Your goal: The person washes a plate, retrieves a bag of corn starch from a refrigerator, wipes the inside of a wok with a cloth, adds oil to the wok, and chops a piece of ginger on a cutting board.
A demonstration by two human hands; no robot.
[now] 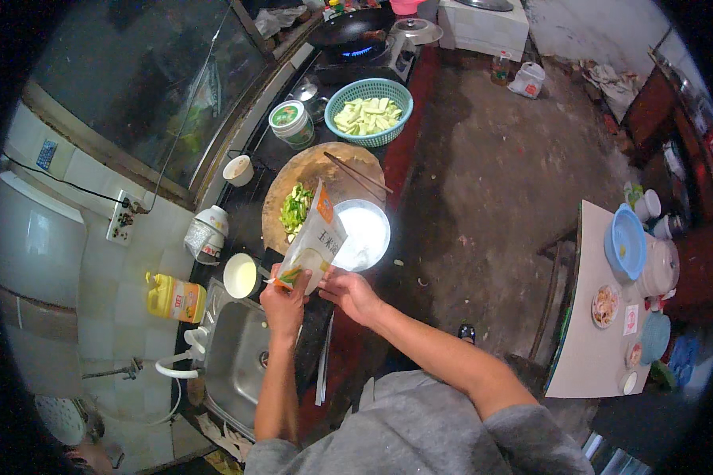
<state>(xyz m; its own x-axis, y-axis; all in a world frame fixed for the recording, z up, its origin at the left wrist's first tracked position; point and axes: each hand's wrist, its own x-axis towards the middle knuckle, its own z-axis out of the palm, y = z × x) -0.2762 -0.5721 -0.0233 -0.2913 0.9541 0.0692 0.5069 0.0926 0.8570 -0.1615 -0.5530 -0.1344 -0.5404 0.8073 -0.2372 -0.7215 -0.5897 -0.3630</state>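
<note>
My left hand [285,306] grips the lower end of a printed plastic bag of corn starch [316,246], which is tilted over a round wooden chopping board. My right hand [352,292] is at the bag's lower right side, fingers partly curled; whether it grips the bag cannot be told. Just beyond the bag sits a bowl of white powder [363,234] at the edge of the chopping board [309,166]. Chopped green vegetable [297,208] lies on the board left of the bag. A pair of chopsticks [357,172] rests across the board's far right part.
A green plastic basket [409,122] of sliced pale vegetable stands behind the board. Farther back, a wok [347,27] sits over a lit gas stove [401,56]. At left are a white cup [240,276] with pale yellow contents, a steel sink [229,350] and a yellow oil jug [175,298].
</note>
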